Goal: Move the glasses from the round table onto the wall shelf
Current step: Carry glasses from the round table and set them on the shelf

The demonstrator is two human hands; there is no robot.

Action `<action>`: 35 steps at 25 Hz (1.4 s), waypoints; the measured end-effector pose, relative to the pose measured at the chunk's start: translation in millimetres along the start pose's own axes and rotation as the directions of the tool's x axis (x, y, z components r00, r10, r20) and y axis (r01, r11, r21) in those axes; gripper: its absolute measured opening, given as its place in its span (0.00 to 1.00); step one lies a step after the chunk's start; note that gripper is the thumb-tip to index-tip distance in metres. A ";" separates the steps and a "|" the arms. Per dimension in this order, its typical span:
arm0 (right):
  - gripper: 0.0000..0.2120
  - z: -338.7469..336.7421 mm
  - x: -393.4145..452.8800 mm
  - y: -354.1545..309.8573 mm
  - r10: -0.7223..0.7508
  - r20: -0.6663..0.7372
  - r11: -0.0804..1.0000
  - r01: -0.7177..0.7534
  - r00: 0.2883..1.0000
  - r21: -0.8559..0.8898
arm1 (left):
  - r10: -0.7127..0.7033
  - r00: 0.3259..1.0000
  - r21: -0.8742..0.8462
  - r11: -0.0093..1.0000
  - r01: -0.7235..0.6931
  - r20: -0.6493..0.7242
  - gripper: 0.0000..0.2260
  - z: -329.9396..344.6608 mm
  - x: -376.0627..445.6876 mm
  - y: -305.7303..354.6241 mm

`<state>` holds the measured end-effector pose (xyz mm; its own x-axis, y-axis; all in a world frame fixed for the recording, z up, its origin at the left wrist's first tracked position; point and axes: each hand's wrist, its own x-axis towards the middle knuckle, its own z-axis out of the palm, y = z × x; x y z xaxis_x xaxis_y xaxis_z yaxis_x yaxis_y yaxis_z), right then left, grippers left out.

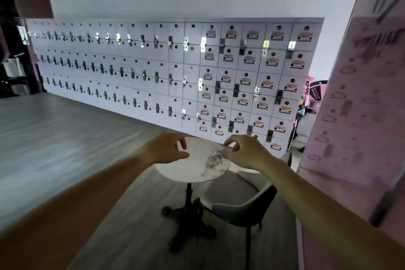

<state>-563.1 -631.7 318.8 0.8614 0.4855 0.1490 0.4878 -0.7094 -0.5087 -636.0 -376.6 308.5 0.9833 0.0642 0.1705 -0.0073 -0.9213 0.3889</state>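
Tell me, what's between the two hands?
In the head view, only bare white tabletop shows between the left hand and right hand. Something blurry and clear is at the right hand's fingertips; I can't tell what.

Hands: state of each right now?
Left hand: open, fingers curled, empty, over the round table.
Right hand: fingertips pinched; blur hides whether it holds anything.
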 end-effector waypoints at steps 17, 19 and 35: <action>0.17 62.4 317.1 87.9 0.138 0.007 0.990 -0.138 0.990 0.002 | 0.081 0.986 -0.007 0.997 -0.081 0.149 0.12 68.3 328.5 -131.3; 0.17 75.3 362.6 114.8 0.135 0.017 0.991 -0.135 0.991 0.012 | 0.073 0.982 -0.012 0.997 -0.072 0.171 0.12 90.1 375.6 -146.2; 0.18 247.4 631.9 351.0 0.252 0.295 0.968 -0.241 0.922 -0.073 | -0.136 0.841 -0.142 0.960 0.243 0.524 0.30 361.3 655.3 -262.1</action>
<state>117.4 -447.5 24.5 0.8750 0.4199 -0.2410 0.2750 -0.8407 -0.4664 76.1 -231.7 -8.8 0.9233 -0.0217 -0.3834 0.2062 -0.8142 0.5428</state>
